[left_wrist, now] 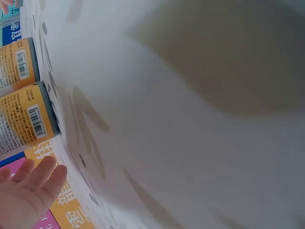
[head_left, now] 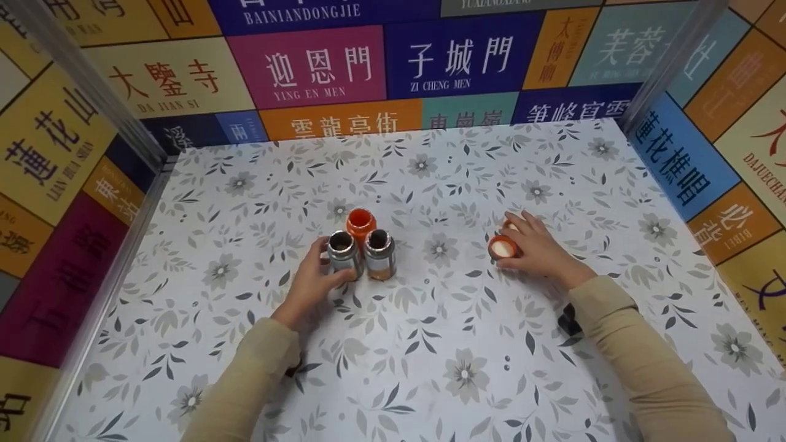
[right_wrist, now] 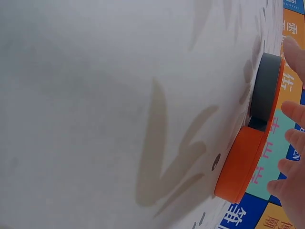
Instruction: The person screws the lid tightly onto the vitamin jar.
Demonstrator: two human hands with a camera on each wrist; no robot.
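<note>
Three uncapped bottles stand bunched left of centre in the head view: an orange one [head_left: 361,222] behind, and two with grey necks in front, a left bottle [head_left: 342,250] and a right bottle [head_left: 380,261]. My left hand [head_left: 313,279] is at the left bottle, thumb in front and fingers behind; the left wrist view shows its fingers [left_wrist: 45,179] straight, beside the labelled bottles. Over to the right, my right hand [head_left: 537,248] reaches round two lids. One lid is grey with an orange rim [right_wrist: 267,88]; the other is orange [right_wrist: 240,164]. Its fingers are spread near them.
The table [head_left: 442,307] has a white cloth printed with grey flowers and leaves. Panels with coloured blocks of lettering [head_left: 307,67] rise at the back and on both sides. A gap of cloth lies between bottles and lids.
</note>
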